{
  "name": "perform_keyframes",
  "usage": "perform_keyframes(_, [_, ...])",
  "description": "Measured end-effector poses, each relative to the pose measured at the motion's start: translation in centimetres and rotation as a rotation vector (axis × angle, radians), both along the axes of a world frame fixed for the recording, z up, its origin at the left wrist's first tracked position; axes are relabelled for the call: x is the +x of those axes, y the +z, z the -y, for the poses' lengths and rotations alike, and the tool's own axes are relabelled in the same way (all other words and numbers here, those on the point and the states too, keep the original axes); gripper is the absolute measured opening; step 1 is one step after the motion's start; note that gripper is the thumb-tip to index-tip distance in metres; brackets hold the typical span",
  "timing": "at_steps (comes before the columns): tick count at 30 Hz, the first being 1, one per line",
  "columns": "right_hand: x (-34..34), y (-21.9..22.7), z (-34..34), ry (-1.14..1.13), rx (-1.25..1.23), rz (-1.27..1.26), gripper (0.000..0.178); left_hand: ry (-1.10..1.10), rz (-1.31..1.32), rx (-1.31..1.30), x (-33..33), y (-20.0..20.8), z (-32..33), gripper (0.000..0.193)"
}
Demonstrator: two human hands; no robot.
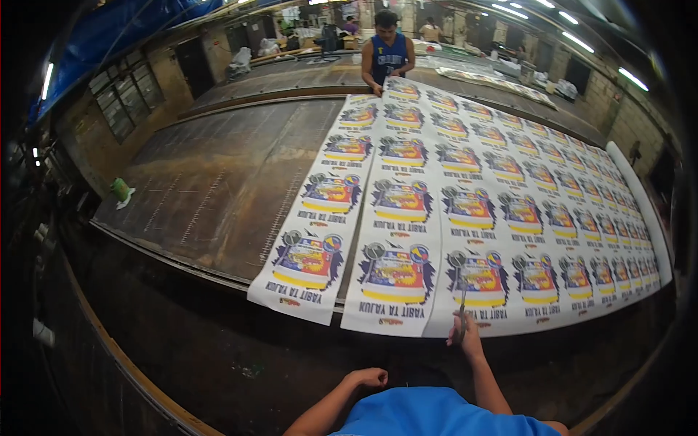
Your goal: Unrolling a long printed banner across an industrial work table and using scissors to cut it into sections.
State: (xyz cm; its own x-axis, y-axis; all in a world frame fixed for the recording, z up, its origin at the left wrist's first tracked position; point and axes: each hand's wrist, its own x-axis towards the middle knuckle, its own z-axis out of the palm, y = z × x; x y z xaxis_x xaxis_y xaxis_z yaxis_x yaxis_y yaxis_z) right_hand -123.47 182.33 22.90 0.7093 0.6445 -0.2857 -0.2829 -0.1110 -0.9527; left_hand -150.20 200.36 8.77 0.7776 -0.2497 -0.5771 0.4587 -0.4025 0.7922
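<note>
Gripping scissors [462, 309] by their handles, the right hand [470, 338] has its fingers clamped around them at the near edge of the table. The blades point toward the far side, above the near margin of a broad white printed sheet [534, 185]; whether they touch it cannot be told. The left hand [374, 376] lies farther left and nearer the body, off the table, with its fingers folded together. Just left of the broad sheet runs a printed strip [396, 211], bounded by a thin line; whether the two are joined cannot be told. Farther left, a second strip [327, 211] lies apart across a narrow dark gap, its near end hanging past the table edge. All bear repeated blue, yellow and red designs. At the right end, the broad sheet meets a white roll [640, 196]. The dark brown table [211, 189] lies bare left of the strips, with a green object [120, 190] near its left end. A co-worker [389, 52] in a dark blue sleeveless top stands at the far side, hands at the strips' far ends.
</note>
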Motion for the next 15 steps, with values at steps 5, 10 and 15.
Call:
perform_keyframes(5, [-4.7,-0.2,6.6,0.101,-0.058,-0.105,0.042,0.152,-0.056,-0.206,1.6,2.0,1.6,0.022])
perform_keyframes(10, [-4.9,0.8,9.6,0.162,-0.049,-0.086,0.042,0.657,-0.138,-0.632,4.8,2.7,5.2,0.041])
perform_keyframes(15, [-4.7,0.7,12.1,0.126,0.042,-0.171,0.045,0.877,-0.173,-1.004,8.0,4.3,9.0,0.052])
